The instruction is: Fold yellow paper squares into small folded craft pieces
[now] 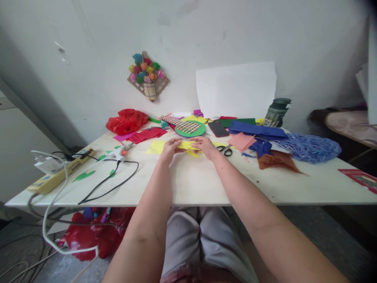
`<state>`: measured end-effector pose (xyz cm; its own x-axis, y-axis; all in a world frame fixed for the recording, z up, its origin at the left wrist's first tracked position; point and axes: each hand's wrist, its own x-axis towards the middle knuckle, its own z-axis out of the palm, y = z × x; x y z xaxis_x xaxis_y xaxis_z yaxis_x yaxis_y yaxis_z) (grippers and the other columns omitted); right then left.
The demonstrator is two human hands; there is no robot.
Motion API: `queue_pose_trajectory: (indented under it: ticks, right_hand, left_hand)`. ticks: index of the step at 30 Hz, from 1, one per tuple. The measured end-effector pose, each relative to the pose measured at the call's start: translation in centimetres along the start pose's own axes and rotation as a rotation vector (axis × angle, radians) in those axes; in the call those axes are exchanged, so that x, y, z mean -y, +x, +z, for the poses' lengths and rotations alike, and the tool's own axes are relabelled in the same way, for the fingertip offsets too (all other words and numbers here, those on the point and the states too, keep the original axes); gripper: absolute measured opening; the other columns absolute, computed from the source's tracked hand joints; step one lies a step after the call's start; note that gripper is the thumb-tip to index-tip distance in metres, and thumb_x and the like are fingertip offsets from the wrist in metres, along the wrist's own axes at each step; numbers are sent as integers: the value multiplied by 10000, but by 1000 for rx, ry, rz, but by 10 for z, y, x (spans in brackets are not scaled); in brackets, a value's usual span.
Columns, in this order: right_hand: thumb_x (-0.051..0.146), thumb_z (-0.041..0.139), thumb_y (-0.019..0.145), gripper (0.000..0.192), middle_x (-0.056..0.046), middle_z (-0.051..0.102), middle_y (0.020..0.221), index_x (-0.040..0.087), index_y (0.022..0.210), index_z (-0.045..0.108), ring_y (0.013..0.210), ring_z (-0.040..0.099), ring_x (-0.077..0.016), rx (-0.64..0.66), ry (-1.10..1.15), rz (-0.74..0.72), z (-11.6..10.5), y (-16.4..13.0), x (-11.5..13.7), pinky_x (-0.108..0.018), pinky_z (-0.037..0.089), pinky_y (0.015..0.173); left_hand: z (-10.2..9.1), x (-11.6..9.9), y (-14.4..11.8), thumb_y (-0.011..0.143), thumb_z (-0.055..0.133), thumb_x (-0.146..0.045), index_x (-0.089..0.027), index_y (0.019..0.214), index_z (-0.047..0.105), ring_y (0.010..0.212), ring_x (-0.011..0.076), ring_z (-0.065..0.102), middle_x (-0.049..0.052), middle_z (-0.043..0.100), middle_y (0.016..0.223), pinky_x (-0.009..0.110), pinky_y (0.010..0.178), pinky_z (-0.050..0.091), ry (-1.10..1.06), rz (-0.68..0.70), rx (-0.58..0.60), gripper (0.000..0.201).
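Between my two hands is a small piece of yellow crepe paper (186, 145), pinched at both ends above the table. My left hand (172, 148) grips its left end, fingers closed. At the right end, my right hand (204, 146) pinches it between thumb and fingers. A flat yellow sheet (154, 147) lies behind and left of my left hand. Black-handled scissors (226, 150) rest just right of my right hand. Beyond the hands lies a green round piece with crossed sticks (190, 127).
A glue gun (118, 153) with its black cord and a yellow power strip (55, 175) lie at left. Red paper (147, 135), a phone (218, 128), blue paper (256, 130), brown paper (278, 160), blue shredded strands (312, 147) and a dark bottle (277, 113) sit around the table (194, 188).
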<state>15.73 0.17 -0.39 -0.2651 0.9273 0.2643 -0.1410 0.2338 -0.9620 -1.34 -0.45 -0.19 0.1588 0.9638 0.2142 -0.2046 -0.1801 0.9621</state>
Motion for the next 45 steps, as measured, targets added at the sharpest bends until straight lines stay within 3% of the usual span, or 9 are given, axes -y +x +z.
queue_pose_trajectory:
  ticks: [7, 18, 26, 32, 38, 45]
  right_hand:
    - [190, 632, 635, 299, -35, 642, 768, 149, 929, 600, 536, 558, -77, -45, -33, -13, 3, -1, 1, -197, 472, 473]
    - [156, 648, 614, 262, -21, 641, 703, 135, 873, 614, 501, 563, -76, -67, -15, 45, 4, -1, 3, -183, 460, 462]
    - [409, 565, 696, 318, -56, 621, 628, 109, 786, 623, 445, 553, -105, -92, 19, 77, 1, -3, 8, -202, 438, 389]
    - [282, 594, 656, 219, -50, 615, 599, 101, 773, 631, 440, 554, -111, -91, -46, 82, -5, -3, 10, -189, 417, 381]
    - [128, 594, 593, 266, -17, 624, 656, 137, 853, 648, 537, 550, -93, -41, -147, 0, -6, -3, 8, -176, 435, 447]
    - [116, 555, 621, 233, -12, 628, 643, 145, 820, 672, 569, 557, -94, -71, -190, -17, -1, -1, 5, -202, 456, 510]
  left_hand:
    - [-2, 6, 2, 584, 666, -326, -111, 766, 567, 531, 137, 593, 38, 617, 605, 263, 582, 494, 58, -24, 12, 299]
    - [0, 5, 2, 561, 684, -308, -106, 772, 579, 525, 115, 578, 27, 614, 626, 293, 626, 499, -64, -66, -41, 311]
    - [-1, 6, 2, 535, 702, -281, -97, 756, 595, 508, 94, 552, 25, 610, 622, 262, 601, 493, -28, -45, -38, 307]
    - [-2, 6, 2, 543, 697, -266, -88, 766, 595, 519, 109, 571, 49, 623, 645, 258, 590, 496, -36, -84, -43, 302]
    - [-2, 6, 3, 552, 689, -234, -91, 769, 590, 525, 122, 588, 56, 634, 662, 270, 595, 507, -68, -128, -56, 278]
    - [0, 5, 1, 562, 692, -210, -100, 797, 567, 579, 152, 616, 60, 641, 679, 272, 608, 513, -89, -134, -11, 288]
